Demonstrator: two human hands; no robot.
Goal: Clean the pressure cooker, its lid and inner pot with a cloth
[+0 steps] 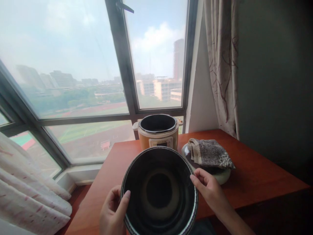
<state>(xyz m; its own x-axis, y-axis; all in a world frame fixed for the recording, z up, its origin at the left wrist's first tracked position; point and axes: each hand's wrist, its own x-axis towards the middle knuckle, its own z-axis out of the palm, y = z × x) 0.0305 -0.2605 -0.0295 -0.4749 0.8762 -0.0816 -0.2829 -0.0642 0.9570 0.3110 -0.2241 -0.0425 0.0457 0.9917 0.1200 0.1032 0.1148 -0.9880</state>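
Note:
A black inner pot with a shiny rim is tilted so that its open mouth faces me. On its left side my left hand grips the rim, thumb over the inside edge and fingers behind. My right hand pinches the rim at the upper right. Past the pot stands an orange and white electric cooker without a lid, its dark round opening facing up and its front panel partly hidden by the pot.
Right of the cooker, a folded grey-brown towel rests on a round pale lid. The reddish wooden table stands against large windows. Patterned curtains hang at both sides.

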